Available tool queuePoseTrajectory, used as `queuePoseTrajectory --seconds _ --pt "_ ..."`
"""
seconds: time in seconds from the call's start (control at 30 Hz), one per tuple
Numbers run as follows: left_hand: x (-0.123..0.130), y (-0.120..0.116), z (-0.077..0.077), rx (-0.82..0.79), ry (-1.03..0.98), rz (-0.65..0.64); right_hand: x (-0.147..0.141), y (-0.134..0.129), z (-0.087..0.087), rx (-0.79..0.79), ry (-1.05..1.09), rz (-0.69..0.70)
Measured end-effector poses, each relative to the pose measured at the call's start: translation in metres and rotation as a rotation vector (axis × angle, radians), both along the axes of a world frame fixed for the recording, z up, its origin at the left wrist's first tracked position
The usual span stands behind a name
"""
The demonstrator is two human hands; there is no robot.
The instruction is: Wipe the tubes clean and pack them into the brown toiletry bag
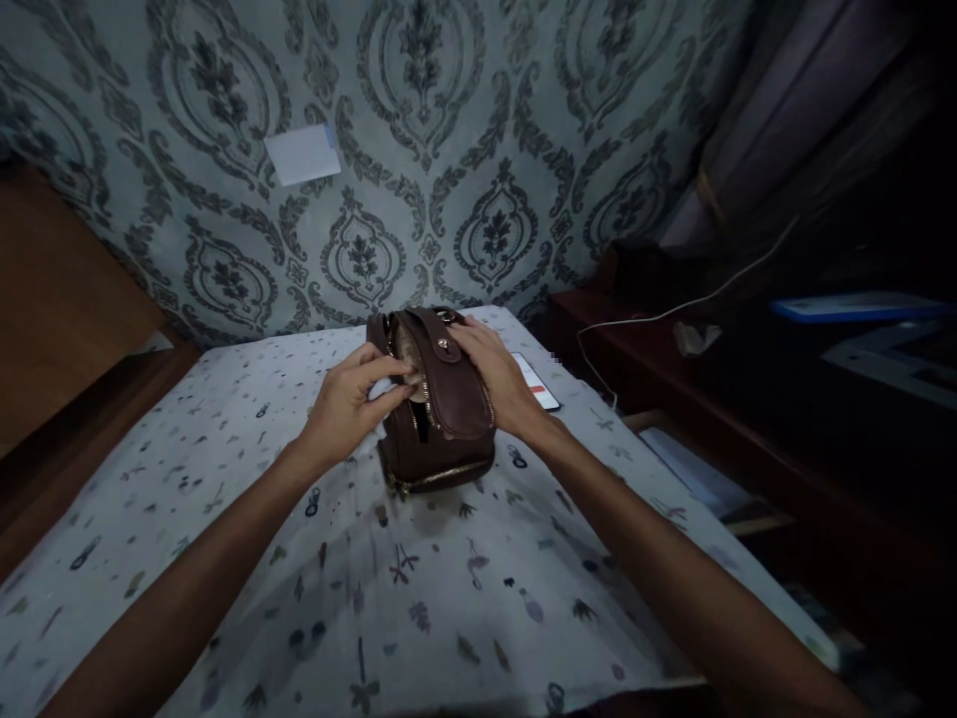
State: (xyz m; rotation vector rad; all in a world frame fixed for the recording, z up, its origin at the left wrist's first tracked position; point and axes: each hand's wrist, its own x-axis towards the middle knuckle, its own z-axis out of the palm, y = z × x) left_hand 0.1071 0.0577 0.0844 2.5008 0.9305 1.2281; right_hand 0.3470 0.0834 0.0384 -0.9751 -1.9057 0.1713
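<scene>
A small brown leather handbag [456, 394] with gold zippers and a snap flap sits on the patterned cover. Its zipped top is open, and a pale lining [410, 349] shows inside. At the opening's left edge, my left hand [345, 404] is closed, thumb and fingers pinching a crumpled white piece [380, 389] that looks like tissue or cloth. My right hand [499, 377] grips the bag's right side, its fingertips by the flap's metal snap. What lies deeper inside the bag is hidden.
A phone [535, 381] with a lit screen lies right of the bag on the white printed cover [419, 618]. Beyond stands a patterned wall with a white paper [303, 155]. At right, a white cable [673, 307] crosses dark furniture; a wooden panel [67, 309] is at left.
</scene>
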Motion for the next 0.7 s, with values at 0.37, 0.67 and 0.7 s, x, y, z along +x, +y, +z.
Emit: queuePoseTrajectory --seconds 0.37,0.67,0.7 --pt "0.034 -0.03 0.046 0.09 0.944 0.379 -0.001 0.01 -0.002 0.013 0.232 0.008" --pt "0.014 -0.02 0.069 0.328 0.517 0.388 -0.004 0.005 0.012 -0.089 0.371 0.063" --pt "0.004 -0.019 0.08 0.361 0.394 0.353 -0.005 0.004 0.013 -0.092 0.382 0.076"
